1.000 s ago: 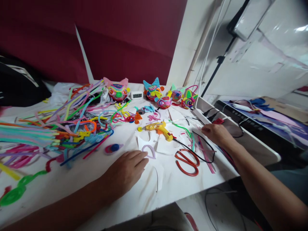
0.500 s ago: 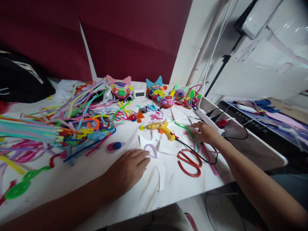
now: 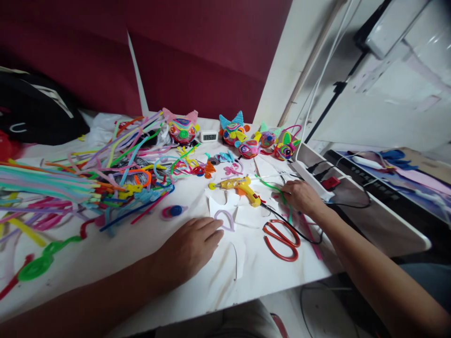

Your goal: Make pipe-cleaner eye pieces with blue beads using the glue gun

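My left hand [image 3: 192,246] lies palm down on the white table, fingers stretched out. Its fingertips are beside a lilac pipe cleaner bent into a loop [image 3: 231,220], on cut white paper [image 3: 243,217]. Over on the right, my right hand [image 3: 303,197] reaches down to the table with fingers curled by a green pipe cleaner [image 3: 269,185]. What its fingertips hold, if anything, is hidden. Between the hands rests a yellow glue gun [image 3: 243,188], its black cord running right. Scissors with red handles [image 3: 282,240] lie nearer the front edge.
Loose pipe cleaners [image 3: 45,183] cover the left side. Several colourful animal heads [image 3: 183,129] stand at the back near a small white digital clock [image 3: 209,136]. A power strip [image 3: 313,180] with plugs borders the right. A blue-centred round piece [image 3: 175,211] lies left of the paper.
The whole view has shifted slightly, so things sit a little further right. A small white thing seen at my right fingertips before is now hidden. My left hand stays flat in place.
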